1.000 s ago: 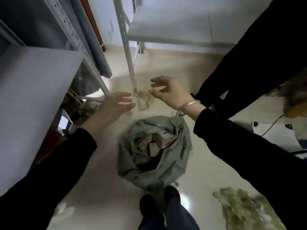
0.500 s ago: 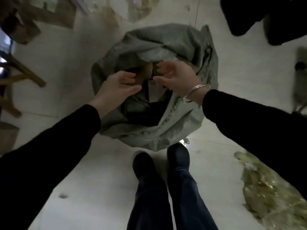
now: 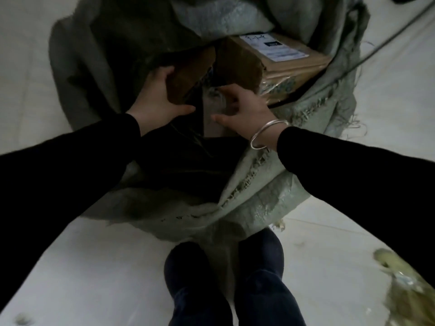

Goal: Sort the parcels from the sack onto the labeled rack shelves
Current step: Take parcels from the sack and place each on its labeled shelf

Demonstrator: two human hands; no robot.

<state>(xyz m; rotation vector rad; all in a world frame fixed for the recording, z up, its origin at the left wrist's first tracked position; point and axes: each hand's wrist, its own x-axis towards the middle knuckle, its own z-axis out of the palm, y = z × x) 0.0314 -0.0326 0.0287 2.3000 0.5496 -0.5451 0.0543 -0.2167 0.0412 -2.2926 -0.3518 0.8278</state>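
A grey-green woven sack lies open on the pale floor in front of my feet. Inside it, a dark brown cardboard parcel stands tilted at the left, and my left hand grips its near corner, thumb under and fingers over the far edge. A larger brown box with a white label sits at the sack's right side. Between them is a small pale parcel; my right hand, with a silver bangle, curls its fingers and thumb around it. The sack's bottom is dark.
My two dark shoes stand against the sack's near edge. A crumpled yellow-green bag lies on the floor at the lower right. A thin dark cable runs across the floor at the upper right.
The view dropped from the rack to the sack and came in close. Both hands went down into the sack and closed on parcels, left on the brown one, right on the pale one.
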